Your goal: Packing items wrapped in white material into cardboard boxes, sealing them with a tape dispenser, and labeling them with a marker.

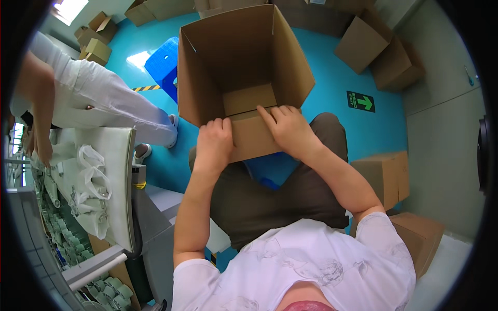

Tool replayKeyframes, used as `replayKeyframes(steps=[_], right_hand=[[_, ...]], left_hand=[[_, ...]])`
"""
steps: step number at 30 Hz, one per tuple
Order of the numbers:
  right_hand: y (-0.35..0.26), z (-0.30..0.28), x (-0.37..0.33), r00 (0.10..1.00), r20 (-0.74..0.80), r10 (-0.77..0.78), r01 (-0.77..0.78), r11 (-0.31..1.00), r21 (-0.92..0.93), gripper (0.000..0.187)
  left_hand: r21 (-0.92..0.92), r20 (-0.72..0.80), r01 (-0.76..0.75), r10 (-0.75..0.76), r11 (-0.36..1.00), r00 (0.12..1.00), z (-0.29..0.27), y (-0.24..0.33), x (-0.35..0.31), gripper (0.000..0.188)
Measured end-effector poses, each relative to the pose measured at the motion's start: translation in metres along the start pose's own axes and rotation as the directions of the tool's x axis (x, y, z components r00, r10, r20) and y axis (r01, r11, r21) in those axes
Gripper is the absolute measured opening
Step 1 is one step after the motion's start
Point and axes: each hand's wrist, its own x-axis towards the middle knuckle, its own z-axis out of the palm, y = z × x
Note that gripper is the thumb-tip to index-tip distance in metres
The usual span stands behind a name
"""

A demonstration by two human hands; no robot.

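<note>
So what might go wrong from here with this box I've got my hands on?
Your right hand has fingertips near a dark slit in the cardboard box, so a finger might get pinched if the panels shift. The blue stool shows just past the box's left side, so swinging it that way could bump the stool.
</note>
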Motion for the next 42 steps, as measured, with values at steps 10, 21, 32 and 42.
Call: replayKeyframes(steps=[10,21,32,42], right_hand=[[0.007,0.041,0.004,0.994,-0.076,0.082,-0.084,0.996,-0.024,0.012],[0.01,0.043,0.017,0.988,-0.014,0.153,-0.153,0.988,0.013,0.016],[0.007,0.006,0.034,0.951,0.268,0.152,-0.222,0.941,0.255,0.033],[0.071,-0.088,0.079,0.74,-0.04,0.671,-0.583,0.671,0.458,0.054]], left_hand=[[-0.018,-0.426,0.039,-0.043,0.999,0.904,0.064,-0.005,-0.004,0.016],[-0.065,-0.387,0.074,-0.094,0.995,0.917,0.066,-0.01,0.005,0.016],[-0.1,-0.392,0.078,-0.111,0.992,0.913,0.062,-0.008,0.006,0.019],[-0.121,-0.4,0.082,-0.124,0.989,0.908,0.059,-0.009,0.003,0.026]])
